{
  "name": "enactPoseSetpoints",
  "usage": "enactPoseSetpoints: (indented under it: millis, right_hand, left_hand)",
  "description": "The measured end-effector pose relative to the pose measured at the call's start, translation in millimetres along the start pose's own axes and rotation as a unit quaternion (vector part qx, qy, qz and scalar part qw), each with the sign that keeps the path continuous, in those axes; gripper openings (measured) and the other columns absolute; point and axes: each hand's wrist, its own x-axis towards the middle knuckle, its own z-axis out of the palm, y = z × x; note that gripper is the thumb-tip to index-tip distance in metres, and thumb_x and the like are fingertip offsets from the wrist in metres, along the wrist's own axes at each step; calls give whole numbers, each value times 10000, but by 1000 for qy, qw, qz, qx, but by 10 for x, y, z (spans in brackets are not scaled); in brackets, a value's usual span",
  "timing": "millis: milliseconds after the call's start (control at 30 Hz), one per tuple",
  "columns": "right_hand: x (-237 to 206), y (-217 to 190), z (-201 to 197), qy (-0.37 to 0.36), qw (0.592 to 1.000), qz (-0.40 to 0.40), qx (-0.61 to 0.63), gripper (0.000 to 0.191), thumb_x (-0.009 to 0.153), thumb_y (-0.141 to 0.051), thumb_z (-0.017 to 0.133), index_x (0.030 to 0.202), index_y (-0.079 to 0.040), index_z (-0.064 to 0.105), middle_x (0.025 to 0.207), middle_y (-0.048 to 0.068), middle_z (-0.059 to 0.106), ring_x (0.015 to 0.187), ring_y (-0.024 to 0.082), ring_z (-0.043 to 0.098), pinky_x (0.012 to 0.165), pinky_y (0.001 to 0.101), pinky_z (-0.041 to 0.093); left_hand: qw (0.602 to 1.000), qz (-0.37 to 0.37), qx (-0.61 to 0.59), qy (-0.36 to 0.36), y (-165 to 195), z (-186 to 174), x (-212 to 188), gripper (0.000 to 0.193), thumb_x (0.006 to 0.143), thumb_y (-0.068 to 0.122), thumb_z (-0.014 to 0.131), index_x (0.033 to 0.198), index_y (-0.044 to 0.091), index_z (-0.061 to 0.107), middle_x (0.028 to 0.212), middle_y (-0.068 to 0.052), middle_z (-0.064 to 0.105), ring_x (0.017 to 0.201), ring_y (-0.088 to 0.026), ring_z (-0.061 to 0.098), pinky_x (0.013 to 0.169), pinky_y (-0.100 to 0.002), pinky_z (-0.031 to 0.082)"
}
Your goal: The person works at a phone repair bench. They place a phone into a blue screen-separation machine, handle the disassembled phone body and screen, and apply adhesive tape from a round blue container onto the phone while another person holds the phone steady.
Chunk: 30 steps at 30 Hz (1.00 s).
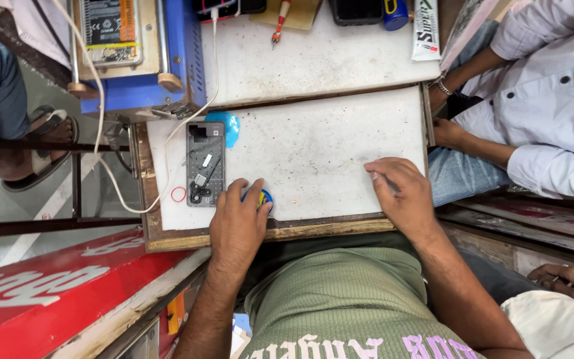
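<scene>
Fingers of the left hand (237, 223) clasp a small blue-yellow round tool (264, 197), just right of the upright grey opened phone (205, 163); right hand (400, 193) rests loosely curled, empty, on the white tabletop (320, 153).

a white tube package (426, 30) with red and black print lies far above the right hand (400, 193); a grey label with an orange patch (109, 30) sits far above the left hand (238, 223).

A scuffed white surface (327, 153) with a worn wooden edge fills the middle of the frame, and a second white surface (313, 60) butts against it above. A blue machine (177, 60) sits at the upper left. A red counter (54, 292) crosses the lower left, with grey floor (8, 206) and dark metal bars (48, 223) beside it.
</scene>
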Motion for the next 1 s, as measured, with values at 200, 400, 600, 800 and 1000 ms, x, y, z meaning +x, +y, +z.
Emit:
enactPoseSetpoints:
  millis: [200, 400, 600, 800, 1000]
  right_hand:
    - [-6, 321, -217, 161, 980, -47, -105, 186, 1045, -7, 656, 1219, -60, 694, 1304, 123, 680, 1289, 336, 637, 1161, 424, 500]
    - [105, 984, -457, 93, 989, 102, 53, 395, 1179, -188, 518, 1526, -1, 502, 1266, 108, 655, 1058, 160, 583, 916, 291, 481]
    - [140, 1264, -356, 30, 924, 260, 278, 490, 1184, -329, 444, 1586, -51, 483, 934, -29, 560, 665, 11, 423, 542, 159, 364]
    - [116, 1173, -317, 27, 913, 279, 298, 477, 1154, -277, 451, 1560, -29, 479, 1123, 59, 653, 831, 62, 538, 677, 190, 465]
    - [99, 1072, -300, 23, 904, 248, 349, 453, 1119, -222, 460, 1508, 11, 484, 1368, 118, 625, 1194, 151, 606, 990, 256, 515]
  left_hand:
    - [992, 2, -36, 122, -255, -114, 94, 393, 924, 175, 739, 1294, 72, 659, 1268, -159, 658, 1150, -362, 619, 983, -469, 514]
    - [959, -62, 55, 271, -945, -287, 337, 472, 997, 70, 616, 1429, -113, 562, 1423, -316, 586, 1301, -481, 551, 1113, -507, 430]
    - [937, -269, -34, 219, -1428, -244, 500, 381, 1059, 210, 513, 1363, 13, 631, 1233, -247, 692, 1105, -419, 684, 960, -497, 524]
    - [922, -380, -14, 67, -1800, -205, 511, 458, 1143, 404, 451, 1214, 37, 715, 1158, -268, 714, 1114, -491, 638, 1010, -554, 484]
    - [907, -402, -111, 58, -1831, -269, 408, 444, 1047, 412, 453, 1252, 84, 671, 1160, -235, 685, 1108, -439, 637, 971, -520, 476]
